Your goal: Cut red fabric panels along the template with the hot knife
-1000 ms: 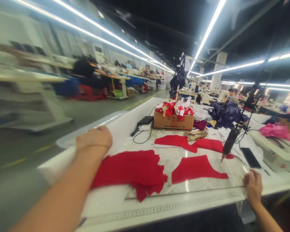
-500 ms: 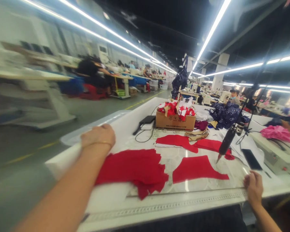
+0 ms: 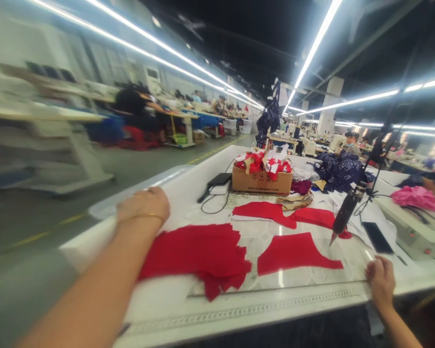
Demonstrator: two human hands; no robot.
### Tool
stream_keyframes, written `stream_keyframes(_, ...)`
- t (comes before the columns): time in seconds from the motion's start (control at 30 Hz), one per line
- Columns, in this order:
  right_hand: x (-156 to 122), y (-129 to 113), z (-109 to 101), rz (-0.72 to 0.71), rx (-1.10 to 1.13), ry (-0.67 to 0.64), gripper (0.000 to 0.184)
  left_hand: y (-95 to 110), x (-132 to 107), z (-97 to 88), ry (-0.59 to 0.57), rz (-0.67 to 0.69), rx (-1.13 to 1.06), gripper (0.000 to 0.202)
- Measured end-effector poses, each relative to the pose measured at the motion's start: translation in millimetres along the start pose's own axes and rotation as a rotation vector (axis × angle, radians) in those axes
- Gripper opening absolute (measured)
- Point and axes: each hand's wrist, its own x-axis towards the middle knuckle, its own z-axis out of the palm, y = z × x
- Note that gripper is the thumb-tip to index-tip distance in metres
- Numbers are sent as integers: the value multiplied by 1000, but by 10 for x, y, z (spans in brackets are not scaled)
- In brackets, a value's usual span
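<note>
L hand at the tabletop L edge, fingers curled, seen from the back; can't tell if it's gripping anything; R hand at front edge, toward R end, fingers bent; can't tell if it grasps the edge or just rests there.

Red cloth stack on L front part of tabletop, next to L forearm, its R end fanned & ragged; single red cloth piece lies flat, approx. mid-front, just R of stack, apart from it; measuring strip runs along front edge, in front of both.

Dark pen-shaped tool hangs tilted, tip down, near the single piece's R end; can't tell if tip touches the surface; phone lies behind R hand, toward R edge; gray machine box farther R.

Behind: more red cloth lying flat; cardboard box w/ red & white scraps piled over its rim; black device w/ cord L of box; navy cloth heap toward far edge, R side.
</note>
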Motion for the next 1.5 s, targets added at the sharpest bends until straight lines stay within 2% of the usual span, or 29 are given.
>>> stream_keyframes(0.1, -20, -38, 7, 8, 15, 1, 51, 98, -75, -79, -48, -158, 15, 48)
stream_keyframes(0.27, -48, -75, 13, 17, 41, 6, 52, 213, -151, -156, -79, -237, 22, 50)
stream_keyframes(0.7, -127, -169, 9, 14, 38, 8, 49, 344, -247, -271, -118, -246, 90, 53)
stream_keyframes(0.93, -149, -196, 11, -22, -7, 15, 54, 418, -264, -346, -125, -266, 129, 55)
stream_keyframes(1.1, -154, -190, 9, -43, -41, 5, 61, 395, -248, -286, -110, -261, 141, 56)
stream_keyframes(1.23, -153, -171, -3, -54, -56, -12, 58, 359, -219, -239, -99, -266, 152, 58)
stream_keyframes(1.5, -150, -108, -22, -34, -76, -35, 62, 288, -127, -170, -157, -290, 156, 58)
